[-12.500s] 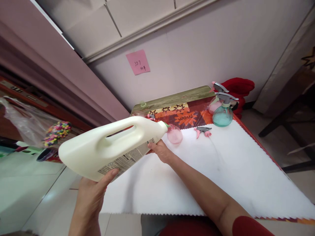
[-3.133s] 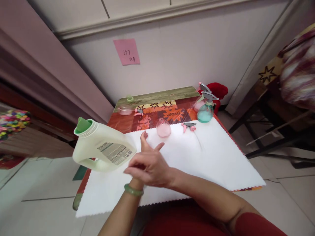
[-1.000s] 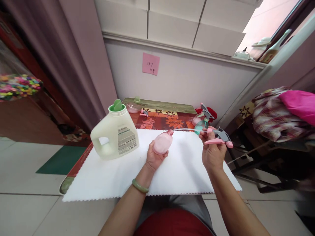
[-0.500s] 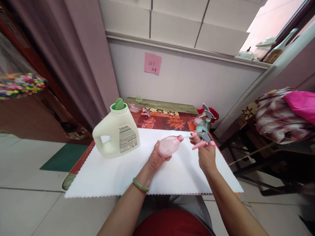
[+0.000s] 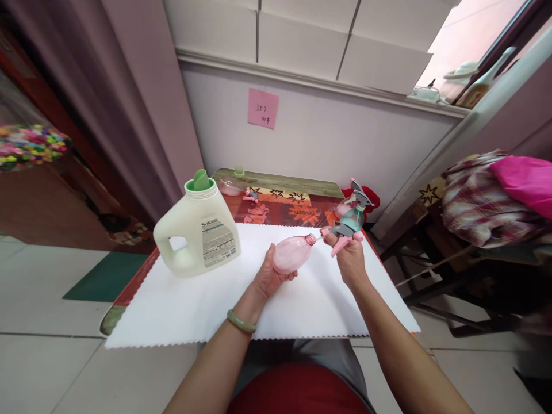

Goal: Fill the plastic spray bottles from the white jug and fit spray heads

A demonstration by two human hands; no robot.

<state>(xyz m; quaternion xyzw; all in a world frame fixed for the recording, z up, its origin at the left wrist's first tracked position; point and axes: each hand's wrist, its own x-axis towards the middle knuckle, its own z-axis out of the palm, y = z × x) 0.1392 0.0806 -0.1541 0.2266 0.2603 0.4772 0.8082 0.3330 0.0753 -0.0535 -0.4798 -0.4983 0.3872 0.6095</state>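
Spray head (image 5: 342, 231), held in the right hand (image 5: 351, 261), has moved nearer the pink bottle (image 5: 292, 255). The left hand (image 5: 271, 280) cups the bottle, tilted so its mouth faces the tube.

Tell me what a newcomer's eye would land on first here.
Probably the pink bottle, tilted in the left hand near the picture's middle, with the right hand holding a pink-and-gray spray head beside its mouth. Next, the large pale jug standing on the white cloth, left of the hands. The pink note on the wall behind also stands out.
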